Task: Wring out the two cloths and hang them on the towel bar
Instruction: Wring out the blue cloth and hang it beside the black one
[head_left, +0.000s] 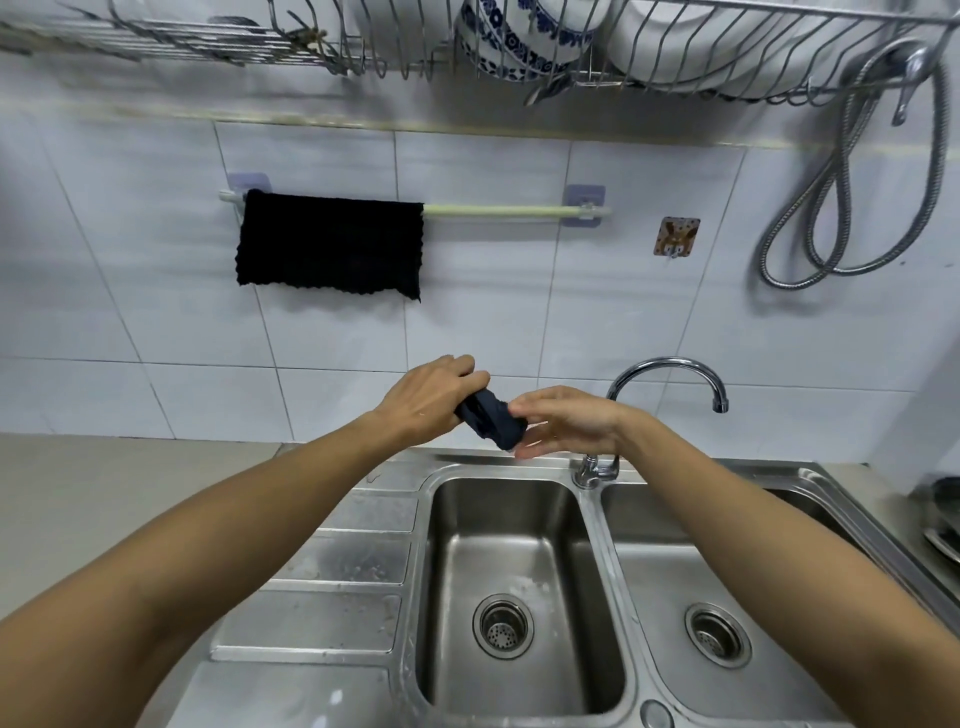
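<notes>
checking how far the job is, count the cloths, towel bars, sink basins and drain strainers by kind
cloths: 2 (hung cloth, twisted cloth)
towel bar: 1
sink basins: 2
drain strainers: 2
total: 7

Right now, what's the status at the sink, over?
Left hand and right hand both gripping the twisted dark cloth above the sink. Black cloth already hung on towel bar. Bar's right half bare, path clear.
</notes>
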